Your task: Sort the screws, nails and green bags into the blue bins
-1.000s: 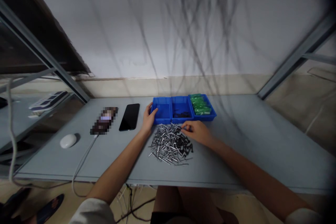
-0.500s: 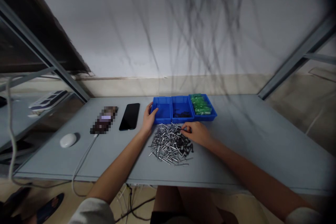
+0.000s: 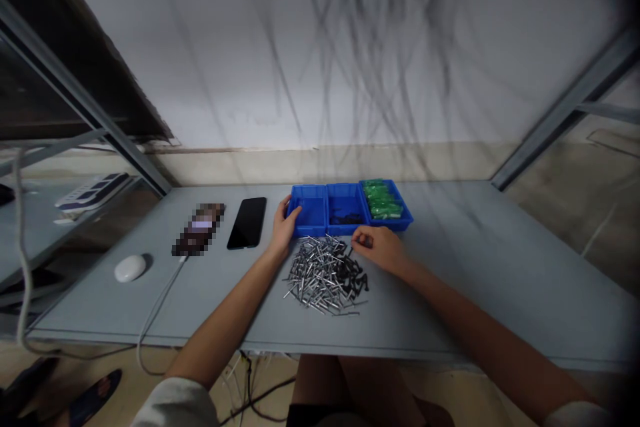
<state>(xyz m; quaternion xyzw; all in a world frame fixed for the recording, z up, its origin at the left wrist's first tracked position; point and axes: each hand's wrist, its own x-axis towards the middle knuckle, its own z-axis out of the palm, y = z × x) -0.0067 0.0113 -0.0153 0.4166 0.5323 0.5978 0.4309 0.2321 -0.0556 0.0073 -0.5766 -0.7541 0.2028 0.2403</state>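
Observation:
My left hand [image 3: 284,227] grips the left side of the left blue bin [image 3: 311,229], thumb over its rim. This bin holds almost nothing that I can make out; the middle blue bin [image 3: 345,189] has small dark pieces at its bottom. Just in front of the bins lies a pile of thin silver metal pins [image 3: 315,277], with black screws [image 3: 356,277] along its right side. My right hand [image 3: 379,245] is pinched closed above the pile's upper right edge, near the middle bin. A small black screw [image 3: 351,251] shows at its fingertips, partly hidden.
The right blue bin [image 3: 408,219] holds green plastic packets [image 3: 382,199]. Left of my left hand lie a black phone [image 3: 247,223], a pixelated phone-like device [image 3: 199,229] on a white cable [image 3: 160,297], and a white rounded object [image 3: 130,268]. Metal posts frame the table [image 3: 475,267].
My right hand has moved slightly right, away from the pile's top, with its fingers drawn together. My left hand stays on the left bin.

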